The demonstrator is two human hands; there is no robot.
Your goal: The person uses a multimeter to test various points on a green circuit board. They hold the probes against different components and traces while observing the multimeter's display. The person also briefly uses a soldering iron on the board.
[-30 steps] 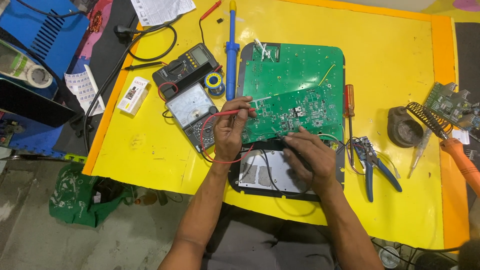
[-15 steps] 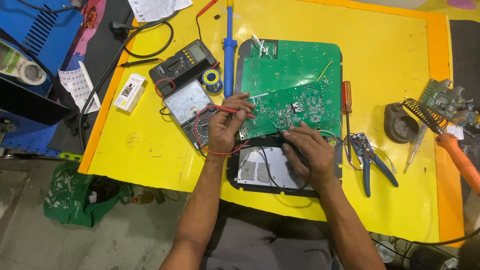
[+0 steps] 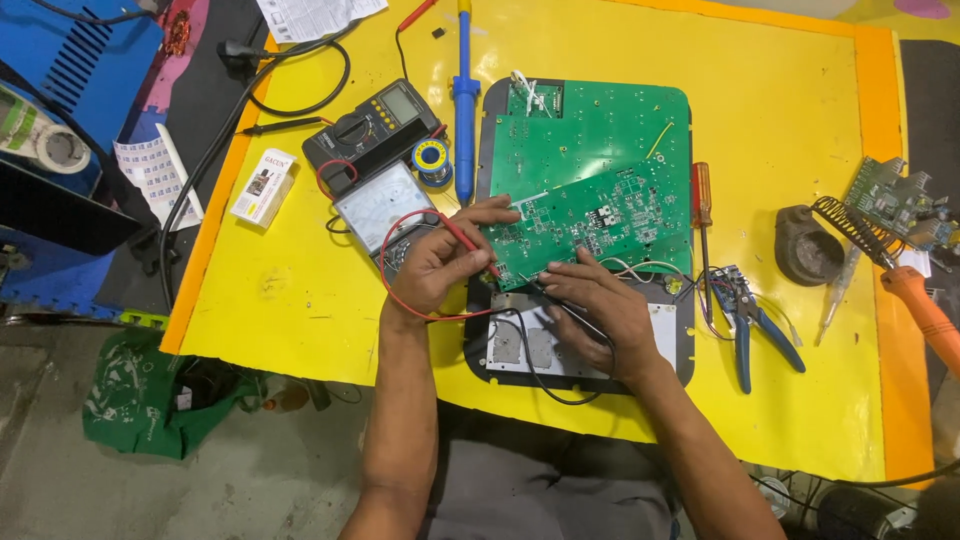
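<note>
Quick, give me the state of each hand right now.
Left hand: closed on the red probe, tip at the green circuit board.
Right hand: closed on the black probe, at the same board.

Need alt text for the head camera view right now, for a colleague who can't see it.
Two bare hands press meter probes to a tilted green circuit board on a yellow table: the left hand holds the red probe, the right hand the black one. An analog meter and blue pliers lie alongside.
</note>
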